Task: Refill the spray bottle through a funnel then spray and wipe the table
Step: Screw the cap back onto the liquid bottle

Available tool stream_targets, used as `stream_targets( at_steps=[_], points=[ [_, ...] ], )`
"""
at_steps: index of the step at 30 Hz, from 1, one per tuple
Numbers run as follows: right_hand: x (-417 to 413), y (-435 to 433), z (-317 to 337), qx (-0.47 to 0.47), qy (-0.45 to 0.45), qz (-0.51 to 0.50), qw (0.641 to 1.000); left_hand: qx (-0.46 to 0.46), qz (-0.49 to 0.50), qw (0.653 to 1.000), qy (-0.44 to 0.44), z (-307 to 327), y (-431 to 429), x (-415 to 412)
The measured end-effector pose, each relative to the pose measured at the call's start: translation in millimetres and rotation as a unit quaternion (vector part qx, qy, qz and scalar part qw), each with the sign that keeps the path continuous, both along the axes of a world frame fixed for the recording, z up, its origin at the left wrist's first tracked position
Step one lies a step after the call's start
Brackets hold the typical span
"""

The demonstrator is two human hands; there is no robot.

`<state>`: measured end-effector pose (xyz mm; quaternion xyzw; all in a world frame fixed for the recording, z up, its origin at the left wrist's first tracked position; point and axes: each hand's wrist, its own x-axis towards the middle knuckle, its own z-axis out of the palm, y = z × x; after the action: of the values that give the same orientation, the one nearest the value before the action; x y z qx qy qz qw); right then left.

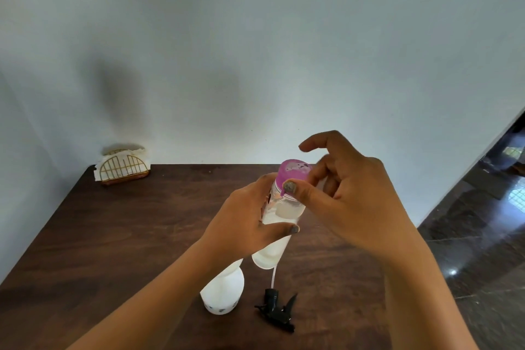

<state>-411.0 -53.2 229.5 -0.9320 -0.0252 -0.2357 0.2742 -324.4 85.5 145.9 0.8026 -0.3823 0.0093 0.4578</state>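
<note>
Clear bottle is being gripped round its body by the left hand, fingers curled behind, thumb across the front. Its pink cap is being pinched by the right hand, thumb pressed on the near rim; the forefinger is being held raised, clear of the cap. The bottle is being held over the dark wooden table, top leaning slightly right. White spray bottle is being kept upright near the table's front, neck hidden under the left forearm. Black trigger head is lying just beside it. Napkin holder is sitting at the far left corner.
</note>
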Motion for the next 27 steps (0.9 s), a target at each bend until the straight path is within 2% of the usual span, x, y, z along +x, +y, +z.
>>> stream_targets(
  at_steps=[2,6,7,9,10,11,13,15,17,20,23,25,27],
  points=[
    [5.0,-2.2,0.1,-0.032,0.004,0.002,0.999,0.005,-0.002,1.000,0.000,0.6,-0.5,0.3],
    [13.3,-3.9,-0.8,-0.016,0.099,0.070,0.993,0.014,-0.015,1.000,0.002,2.7,2.2,2.3],
    [14.4,-1.4,-0.5,-0.060,0.103,0.039,0.992,0.017,-0.019,1.000,0.003,2.9,3.1,2.8],
    [16.2,4.2,4.5,-0.166,0.094,-0.084,0.978,0.024,-0.016,1.000,0.001,3.1,5.3,2.4],
    [16.9,5.9,7.4,-0.193,0.076,-0.127,0.970,0.026,-0.008,1.000,0.003,4.3,6.2,2.0],
    [17.3,6.0,8.1,-0.197,0.055,-0.129,0.970,0.023,-0.002,1.000,0.003,5.8,7.7,2.0],
    [18.1,5.6,7.8,-0.159,0.051,-0.059,0.984,0.018,0.001,1.000,0.003,8.8,10.3,3.6],
    [21.1,7.5,5.5,-0.122,0.087,0.019,0.989,0.015,-0.004,1.000,0.008,11.1,13.7,5.6],
    [24.7,13.0,4.8,-0.172,0.083,0.004,0.982,0.014,-0.005,1.000,0.012,11.9,17.6,7.4],
    [27.5,17.8,11.8,-0.236,0.021,-0.071,0.969,0.018,0.002,1.000,0.007,14.0,23.7,8.8],
    [31.8,20.2,15.2,-0.192,0.079,0.020,0.978,0.012,0.004,1.000,0.019,17.1,30.6,12.6],
    [37.8,26.7,16.0,-0.189,0.117,0.091,0.971,0.013,-0.002,1.000,0.021,19.2,35.5,14.7],
    [43.3,36.2,17.9,-0.196,0.105,0.095,0.970,0.016,0.001,1.000,0.013,19.4,41.3,16.9]
  ],
)
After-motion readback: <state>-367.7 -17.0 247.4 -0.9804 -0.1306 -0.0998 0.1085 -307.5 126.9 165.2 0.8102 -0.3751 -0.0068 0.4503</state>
